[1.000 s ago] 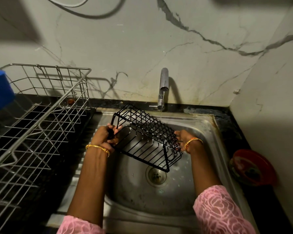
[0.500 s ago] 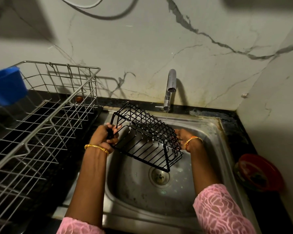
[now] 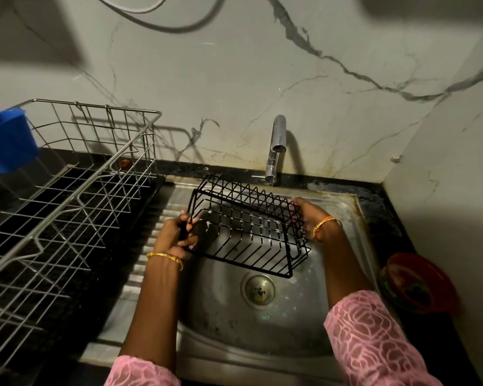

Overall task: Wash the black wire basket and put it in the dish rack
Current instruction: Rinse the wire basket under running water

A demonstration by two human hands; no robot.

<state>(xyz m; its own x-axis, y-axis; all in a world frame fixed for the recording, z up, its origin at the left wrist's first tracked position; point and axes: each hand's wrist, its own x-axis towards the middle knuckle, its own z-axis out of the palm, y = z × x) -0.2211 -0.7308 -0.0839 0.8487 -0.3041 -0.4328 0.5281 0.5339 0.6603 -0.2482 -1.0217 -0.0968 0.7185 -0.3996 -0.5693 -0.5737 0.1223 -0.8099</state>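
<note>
The black wire basket [image 3: 246, 227] is tilted over the steel sink [image 3: 262, 338], just below the tap [image 3: 276, 151]. A thin stream of water falls from the tap onto the basket's far right edge. My left hand [image 3: 179, 232] grips the basket's left end, fingers curled round the wires. My right hand [image 3: 307, 215] holds the right end from behind the mesh, partly hidden by the wires. The silver wire dish rack [image 3: 67, 196] stands on the black counter to the left of the sink.
A blue plastic cup [image 3: 7, 140] hangs on the rack's far left rim. A red bowl [image 3: 416, 282] sits on the counter right of the sink. Marble walls close in behind and on the right. The sink drain [image 3: 258, 292] lies under the basket.
The basket has tipped a little, its open side turned more toward me. Both hands keep their hold, and the view has shifted slightly right.
</note>
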